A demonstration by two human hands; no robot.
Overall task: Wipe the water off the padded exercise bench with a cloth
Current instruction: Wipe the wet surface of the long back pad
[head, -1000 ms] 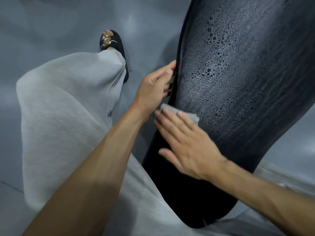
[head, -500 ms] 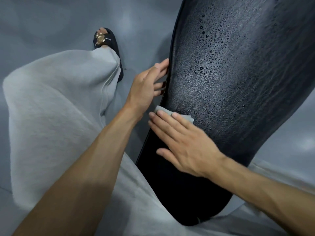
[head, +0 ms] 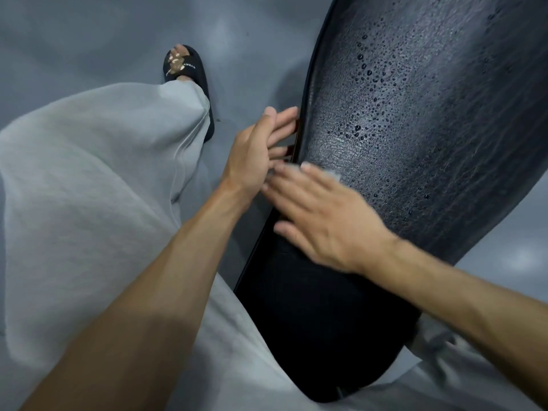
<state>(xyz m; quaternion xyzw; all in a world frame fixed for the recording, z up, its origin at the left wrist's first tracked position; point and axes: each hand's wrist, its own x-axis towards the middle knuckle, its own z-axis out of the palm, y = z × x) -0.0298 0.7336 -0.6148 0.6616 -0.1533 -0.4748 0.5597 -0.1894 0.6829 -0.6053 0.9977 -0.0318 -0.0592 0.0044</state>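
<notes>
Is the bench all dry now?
No, lots of water drops still sit on the black bench beyond the cloth under the right hand.

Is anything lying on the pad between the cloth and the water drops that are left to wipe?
Nothing visible does. The right hand presses the cloth flat on the bench, and the water drops bead on bare pad just beyond it. The left hand rests at the bench's left edge, beside that path.

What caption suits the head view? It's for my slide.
Right hand presses a cloth on the wet bench; left hand steadies its edge.
</notes>
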